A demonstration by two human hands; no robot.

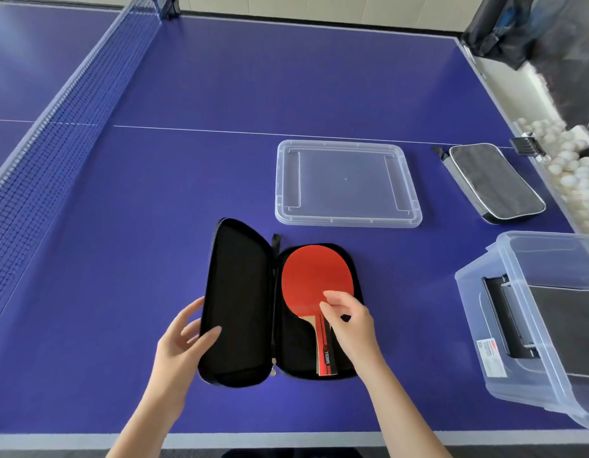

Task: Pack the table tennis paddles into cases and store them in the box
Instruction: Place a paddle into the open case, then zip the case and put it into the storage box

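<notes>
An open black paddle case (240, 302) lies on the blue table near the front edge. A red-faced paddle (314, 279) lies in its right half, handle toward me. My left hand (184, 338) holds the outer edge of the raised left flap, fingers inside it. My right hand (347, 320) is over the paddle's neck, its fingertips touching the red rubber, fingers loosely curled. A clear plastic box (484, 312) stands at the right with a black case inside. A second, closed grey-black case (494, 181) lies at the far right.
The box's clear lid (347, 183) lies flat behind the open case. The net (65, 104) runs along the left. A trough of white balls (570, 166) lines the table's right edge. The table's front edge (286, 439) is just below my forearms.
</notes>
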